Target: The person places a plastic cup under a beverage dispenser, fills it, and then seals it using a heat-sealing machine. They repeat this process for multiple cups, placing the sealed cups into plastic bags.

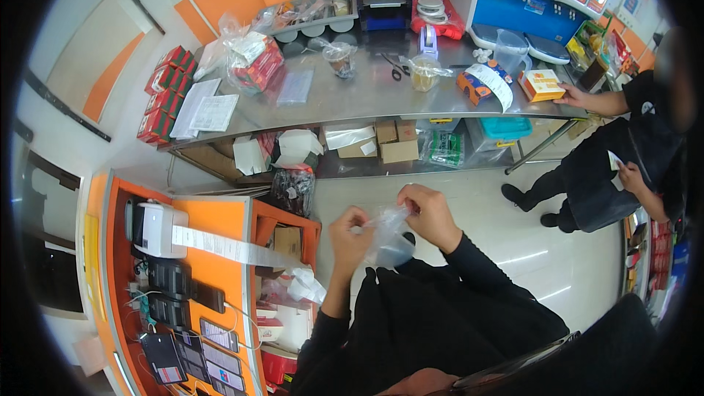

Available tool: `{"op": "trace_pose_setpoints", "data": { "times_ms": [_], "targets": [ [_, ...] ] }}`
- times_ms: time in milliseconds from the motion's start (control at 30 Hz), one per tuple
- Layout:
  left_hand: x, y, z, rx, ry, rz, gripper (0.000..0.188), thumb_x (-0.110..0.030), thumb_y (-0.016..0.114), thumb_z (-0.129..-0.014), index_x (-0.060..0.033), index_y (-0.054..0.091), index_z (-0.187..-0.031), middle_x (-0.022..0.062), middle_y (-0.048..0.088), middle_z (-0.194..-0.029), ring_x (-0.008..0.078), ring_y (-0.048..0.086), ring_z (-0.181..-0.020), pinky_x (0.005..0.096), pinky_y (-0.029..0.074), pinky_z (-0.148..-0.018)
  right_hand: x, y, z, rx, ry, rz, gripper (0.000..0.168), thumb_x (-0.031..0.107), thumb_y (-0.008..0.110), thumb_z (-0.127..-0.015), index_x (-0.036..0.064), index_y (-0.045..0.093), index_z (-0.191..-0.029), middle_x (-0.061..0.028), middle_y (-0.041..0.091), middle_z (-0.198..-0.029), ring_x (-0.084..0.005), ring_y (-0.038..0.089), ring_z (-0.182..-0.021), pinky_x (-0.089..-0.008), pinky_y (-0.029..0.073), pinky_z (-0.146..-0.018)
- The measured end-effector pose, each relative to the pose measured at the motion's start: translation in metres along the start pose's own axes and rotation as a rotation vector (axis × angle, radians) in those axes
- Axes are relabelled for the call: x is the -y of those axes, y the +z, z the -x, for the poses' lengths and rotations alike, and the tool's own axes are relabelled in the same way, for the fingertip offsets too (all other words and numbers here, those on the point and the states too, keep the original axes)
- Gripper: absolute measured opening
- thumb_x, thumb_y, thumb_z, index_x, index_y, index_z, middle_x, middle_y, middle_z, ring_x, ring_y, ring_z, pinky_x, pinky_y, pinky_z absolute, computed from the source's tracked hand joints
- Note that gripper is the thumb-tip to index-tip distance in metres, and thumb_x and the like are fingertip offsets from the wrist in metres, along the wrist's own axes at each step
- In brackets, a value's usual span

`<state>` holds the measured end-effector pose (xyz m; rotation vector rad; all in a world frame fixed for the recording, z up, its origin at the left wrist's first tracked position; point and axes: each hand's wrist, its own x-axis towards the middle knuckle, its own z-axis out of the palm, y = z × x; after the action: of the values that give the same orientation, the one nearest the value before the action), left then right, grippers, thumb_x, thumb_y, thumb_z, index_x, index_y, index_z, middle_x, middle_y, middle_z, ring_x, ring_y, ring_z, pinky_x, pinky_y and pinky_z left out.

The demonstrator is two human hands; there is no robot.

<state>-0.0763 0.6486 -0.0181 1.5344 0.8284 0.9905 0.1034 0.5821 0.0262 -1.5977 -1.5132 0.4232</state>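
Observation:
A clear plastic bag (pixel 391 242) hangs between my hands, with something rounded and pale in its lower part. My left hand (pixel 352 234) pinches the bag's top at one side, and my right hand (pixel 432 212) grips it at the other. Both hands are in front of my body, above the floor. Beyond them, on the steel table (pixel 352 104), stand a bagged cup of dark contents (pixel 341 60) and a bagged tub of yellowish contents (pixel 424 74). Black-handled scissors (pixel 396 69) lie between these two. An orange and blue box (pixel 478 85) bears a printed paper strip.
At the right a co-worker (pixel 605 165) in black touches a yellow box (pixel 542 85). At the left, an orange counter (pixel 217 253) holds a label printer (pixel 159 228) with a long paper strip, and several phones (pixel 220 335). Cardboard boxes (pixel 399 143) sit on the table's lower shelf.

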Motion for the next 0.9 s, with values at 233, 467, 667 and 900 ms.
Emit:
{"op": "trace_pose_setpoints", "data": {
  "times_ms": [233, 467, 667, 900],
  "targets": [
    [-0.019, -0.019, -0.057, -0.490, 0.168, -0.182, 0.015, 0.008, 0.060, -0.076, -0.0020, 0.049, -0.080, 0.0020, 0.049, -0.079, 0.0085, 0.052, -0.072, 0.0218, 0.043, -0.067, -0.038, -0.080, -0.042, -0.394, 0.155, 0.003, 0.028, -0.013, 0.054, -0.066, 0.002, 0.061, -0.090, -0.0106, 0.060, -0.078, -0.0198, 0.058, -0.064, -0.0280, 0.045, -0.057],
    [-0.001, 0.071, -0.110, -0.108, 0.110, -0.393, 0.030, -0.001, 0.071, -0.067, -0.0038, 0.049, -0.087, 0.0094, 0.052, -0.074, 0.0162, 0.055, -0.070, 0.0259, 0.045, -0.063, -0.059, -0.036, -0.068, -0.249, 0.058, 0.046, 0.030, -0.003, 0.063, -0.071, 0.001, 0.050, -0.097, -0.0166, 0.055, -0.081, -0.0350, 0.058, -0.070, -0.0363, 0.046, -0.061],
    [0.005, 0.004, -0.132, -0.262, -0.002, -0.420, 0.021, 0.007, 0.060, -0.067, -0.0021, 0.042, -0.068, 0.0057, 0.040, -0.062, 0.0178, 0.046, -0.061, 0.0287, 0.042, -0.059, -0.112, -0.072, -0.078, -0.436, 0.200, 0.197, 0.043, -0.007, 0.066, -0.064, 0.005, 0.050, -0.102, -0.0164, 0.054, -0.081, -0.0363, 0.057, -0.068, -0.0375, 0.044, -0.058],
    [0.062, 0.038, -0.151, -0.256, 0.351, -0.550, 0.033, -0.009, 0.069, -0.072, -0.0041, 0.049, -0.098, 0.0105, 0.057, -0.081, 0.0274, 0.055, -0.067, 0.0328, 0.046, -0.068, -0.130, -0.039, -0.084, -0.400, 0.340, 0.090, 0.037, -0.004, 0.065, -0.064, 0.006, 0.057, -0.100, -0.0166, 0.063, -0.074, -0.0343, 0.060, -0.069, -0.0367, 0.046, -0.059]
  ]
}}
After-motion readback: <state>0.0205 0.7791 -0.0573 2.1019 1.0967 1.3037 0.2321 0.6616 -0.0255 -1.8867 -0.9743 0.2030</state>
